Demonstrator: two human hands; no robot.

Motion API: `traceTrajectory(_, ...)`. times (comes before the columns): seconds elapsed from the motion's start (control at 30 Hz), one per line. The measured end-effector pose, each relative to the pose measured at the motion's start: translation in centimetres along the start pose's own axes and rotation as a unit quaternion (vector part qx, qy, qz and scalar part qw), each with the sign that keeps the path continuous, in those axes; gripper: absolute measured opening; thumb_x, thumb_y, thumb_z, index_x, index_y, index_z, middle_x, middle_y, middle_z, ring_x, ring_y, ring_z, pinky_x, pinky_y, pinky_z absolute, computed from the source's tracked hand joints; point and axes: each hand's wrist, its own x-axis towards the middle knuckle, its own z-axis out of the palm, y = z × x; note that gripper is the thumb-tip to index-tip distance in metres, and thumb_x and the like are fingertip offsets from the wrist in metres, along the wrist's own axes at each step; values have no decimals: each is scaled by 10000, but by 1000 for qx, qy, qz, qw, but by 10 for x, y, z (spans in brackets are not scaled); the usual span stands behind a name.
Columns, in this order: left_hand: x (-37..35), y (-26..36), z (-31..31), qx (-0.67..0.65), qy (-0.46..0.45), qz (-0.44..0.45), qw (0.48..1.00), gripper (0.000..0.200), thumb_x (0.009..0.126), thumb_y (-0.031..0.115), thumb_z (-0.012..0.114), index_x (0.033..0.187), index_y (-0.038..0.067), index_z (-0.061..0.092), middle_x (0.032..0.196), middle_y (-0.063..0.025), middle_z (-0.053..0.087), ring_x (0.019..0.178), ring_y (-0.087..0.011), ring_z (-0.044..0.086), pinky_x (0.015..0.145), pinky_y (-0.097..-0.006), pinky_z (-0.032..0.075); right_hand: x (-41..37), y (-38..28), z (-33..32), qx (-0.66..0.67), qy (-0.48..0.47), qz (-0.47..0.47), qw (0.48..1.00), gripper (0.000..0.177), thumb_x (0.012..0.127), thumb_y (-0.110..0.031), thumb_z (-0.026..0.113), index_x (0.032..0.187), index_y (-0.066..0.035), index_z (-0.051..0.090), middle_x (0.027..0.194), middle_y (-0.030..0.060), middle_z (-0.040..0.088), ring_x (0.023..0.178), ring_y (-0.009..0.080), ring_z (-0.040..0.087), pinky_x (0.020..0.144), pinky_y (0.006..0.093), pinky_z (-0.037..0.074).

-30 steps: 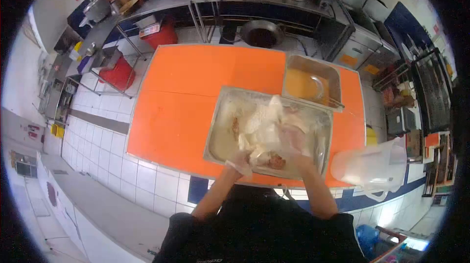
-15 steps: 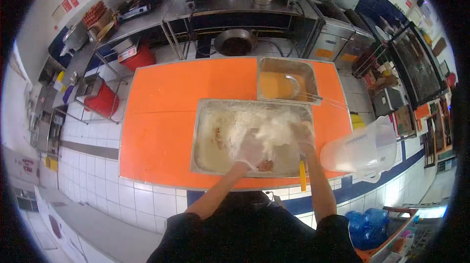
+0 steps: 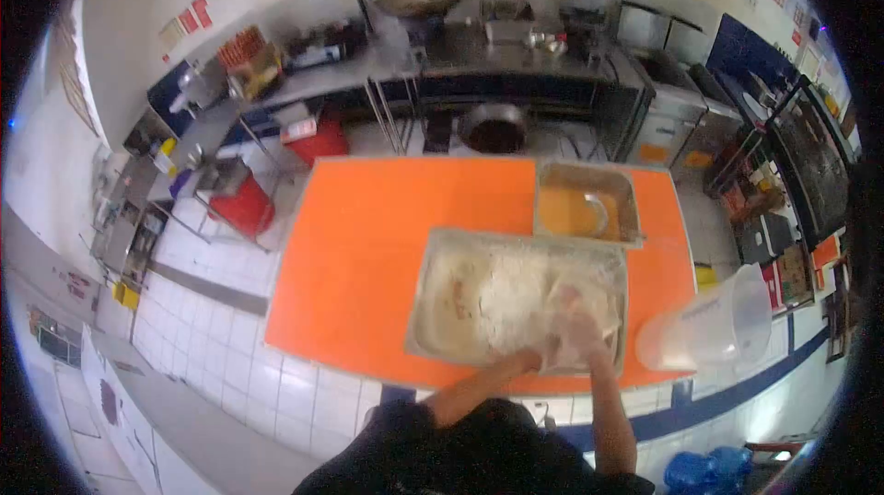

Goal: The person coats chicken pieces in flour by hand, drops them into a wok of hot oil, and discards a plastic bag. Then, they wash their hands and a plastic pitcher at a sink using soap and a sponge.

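Pale powdery food lies just beyond both blurred hands.

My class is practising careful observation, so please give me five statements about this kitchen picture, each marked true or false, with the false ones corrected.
1. The left hand and right hand are at the right half of the large tray. True.
2. The tabletop is blue. False: it is orange.
3. The smaller metal container is beyond the large tray. True.
4. The translucent plastic tub is left of the large tray. False: it is right of it.
5. The smaller metal container's contents are yellow-orange. True.
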Motion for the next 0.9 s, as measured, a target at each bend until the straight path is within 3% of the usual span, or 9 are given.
traceTrajectory(0.23,-82,-90,-131,92,-155,-233,956,314,908,215,510,1162,46,586,1192,-163,602,1058,-353,591,911,-424,474,35,-3,110,43,-68,-18,997,359,857,-262,614,1119,-18,581,1015,141,630,865,278,623,757,400,511)
traceTrajectory(0.27,-94,-113,-134,95,-154,-233,956,314,908,215,510,1162,46,586,1192,-163,602,1058,-353,591,911,-424,474,42,-3,122,46,-69,-18,996,358,859,-261,612,1120,-19,581,1017,140,630,864,276,623,757,399,511)
traceTrajectory(0.33,-107,-158,-130,276,-33,31,960,340,877,278,538,1140,72,605,1024,-208,639,944,-391,636,810,-478,519,57,-6,144,51,-67,-15,996,355,861,-260,609,1123,-22,580,1021,137,631,862,273,623,758,397,512)
traceTrajectory(0.47,-74,-75,-187,254,-117,-177,943,339,836,221,569,1125,44,565,1141,-165,583,1073,-345,584,872,-409,495,79,-9,187,62,-61,-3,996,350,867,-258,601,1129,-27,580,1028,132,631,858,267,623,758,393,513)
traceTrajectory(0.57,-44,-120,-158,343,-147,-28,927,474,884,309,553,1283,60,491,1331,-191,491,1221,-360,494,950,-411,472,79,4,190,77,-64,-4,995,347,871,-257,595,1133,-31,580,1033,129,631,855,263,623,759,390,514)
traceTrajectory(0.67,-17,-134,-130,32,-136,-211,967,769,852,570,489,1453,122,313,1476,-193,342,1343,-356,367,1107,-429,282,61,40,168,83,-78,-3,994,343,875,-255,590,1138,-35,579,1038,125,632,852,258,623,759,387,515)
traceTrajectory(0.73,-17,-127,-119,20,-178,-236,955,904,811,668,499,1508,145,257,1523,-196,295,1389,-365,314,1165,-454,193,47,64,152,88,-99,25,991,341,878,-254,586,1141,-37,579,1042,123,632,850,255,624,760,385,515)
traceTrajectory(0.83,-14,-135,-118,244,-177,-151,941,938,771,661,558,1510,169,255,1525,-194,292,1384,-402,313,1165,-527,149,39,89,151,107,-97,79,986,338,882,-253,580,1145,-41,579,1047,119,633,847,251,624,760,383,516)
traceTrajectory(0.9,-16,-155,-108,236,-226,-146,934,937,775,672,568,1505,169,266,1528,-199,276,1382,-394,311,1156,-512,191,45,99,165,118,-49,106,986,336,885,-252,576,1148,-44,578,1051,117,633,845,248,624,760,381,517)
